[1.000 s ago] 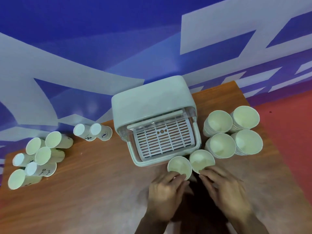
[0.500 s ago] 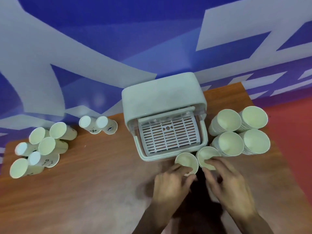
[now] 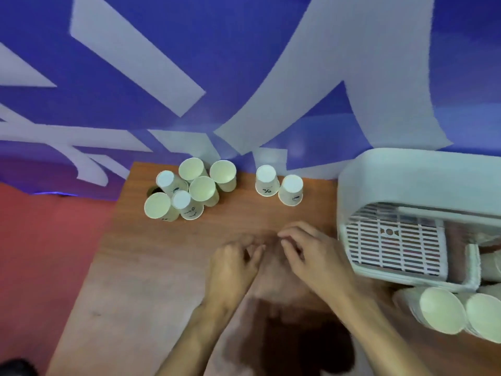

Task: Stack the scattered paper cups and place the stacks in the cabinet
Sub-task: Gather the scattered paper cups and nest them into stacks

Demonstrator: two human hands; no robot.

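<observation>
Several loose white paper cups (image 3: pixel 187 189) cluster at the table's far left, some mouth-up, some upside down. Two upside-down cups (image 3: pixel 279 188) stand apart, right of that cluster. The white cabinet (image 3: pixel 406 183) with a slatted rack sits at the right, its front open. Two cup stacks (image 3: pixel 444 310) lie beside each other below the cabinet at the right edge. My left hand (image 3: pixel 233 264) and my right hand (image 3: pixel 317 253) hover side by side over bare table, fingers loosely curled, holding nothing.
The wooden table (image 3: pixel 141 267) ends at its left edge against a red floor (image 3: pixel 40 240). A blue and white wall (image 3: pixel 244 77) rises right behind the table. A dark shadow lies on the table between my forearms.
The view has swung left, so the cabinet now sits at the right. Both hands let go of the two cup stacks and moved left over bare table.
</observation>
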